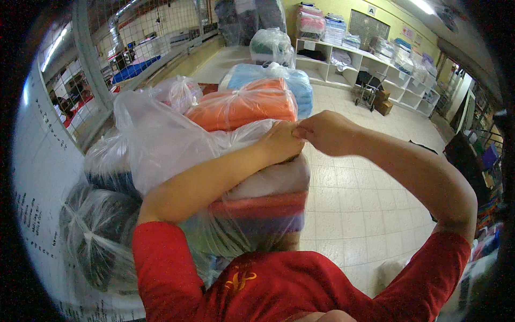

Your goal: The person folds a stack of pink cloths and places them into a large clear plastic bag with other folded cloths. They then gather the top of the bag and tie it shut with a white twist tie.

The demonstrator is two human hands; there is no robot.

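A clear plastic bag (161, 142) is filled with folded textiles (260, 206), which are stacked flat in greyish, coral and purple layers, probably so that an even bundle is formed. The loose film is drawn toward the far right part of the bag. There, the left hand (280, 142) is curled closed and the right hand (328, 133) is pinched at the fingertips, touching it; the film seems to be grasped by both, though the exact piece between the fingers is hidden. The left forearm (214, 177) is laid across the bag, perhaps so that the puffed film is pressed down. The textiles are situated just under the grip and extended from it to the near side and the left. Beyond the bag, an orange bundle (244, 107) and a light blue bundle (303, 88) are placed closely together, presumably so that little floor (348, 214) is occupied.
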